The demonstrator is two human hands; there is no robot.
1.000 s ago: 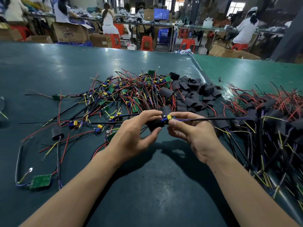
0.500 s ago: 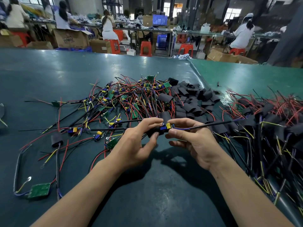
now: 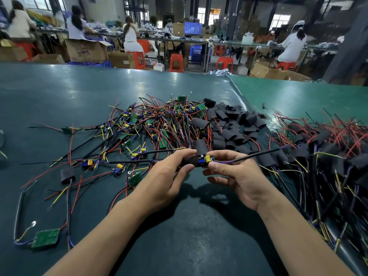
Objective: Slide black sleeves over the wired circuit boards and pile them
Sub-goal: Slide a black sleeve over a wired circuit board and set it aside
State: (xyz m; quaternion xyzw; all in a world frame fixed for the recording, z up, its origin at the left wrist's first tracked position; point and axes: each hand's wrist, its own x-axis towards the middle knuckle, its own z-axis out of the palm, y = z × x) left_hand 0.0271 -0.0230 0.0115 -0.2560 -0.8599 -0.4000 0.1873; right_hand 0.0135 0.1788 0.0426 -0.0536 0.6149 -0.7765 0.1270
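Left hand: the left hand point(image 3: 169, 176) pinches a black sleeve point(image 3: 188, 160) between thumb and forefinger, its grip clamped on the sleeve's left end, above the desk.
Right hand: the right hand point(image 3: 239, 176) pinches the wired circuit board point(image 3: 206, 159) at its right end, where the purple leads leave it; its grip is clamped on the board, thumb below and forefinger on top.
Board in hand: held between the two hands, just above the desk point(image 3: 59, 92); a yellow capacitor and a blue part show on it, and its left end goes into the sleeve's mouth, the right end bare.
Cable: a black cable point(image 3: 258, 154) runs from the board up and to the right, over the right hand, toward the finished pile.
Unsleeved boards: a tangled heap of boards with red, black and yellow wires point(image 3: 151, 126) lies beyond the hands, left of centre.
Loose sleeves: a heap of empty black sleeves point(image 3: 233, 124) lies just right of that tangle, touching it.
Finished pile: sleeved boards point(image 3: 328, 152) with their wires are piled on the right, near the desk's edge.
Strays: one green board point(image 3: 45, 238) with its leads lies near left, and one sleeved piece point(image 3: 67, 175) lies apart on the left.
Background: people point(image 3: 131, 34) sit on red stools point(image 3: 176, 62) at far benches among cardboard boxes point(image 3: 85, 49).
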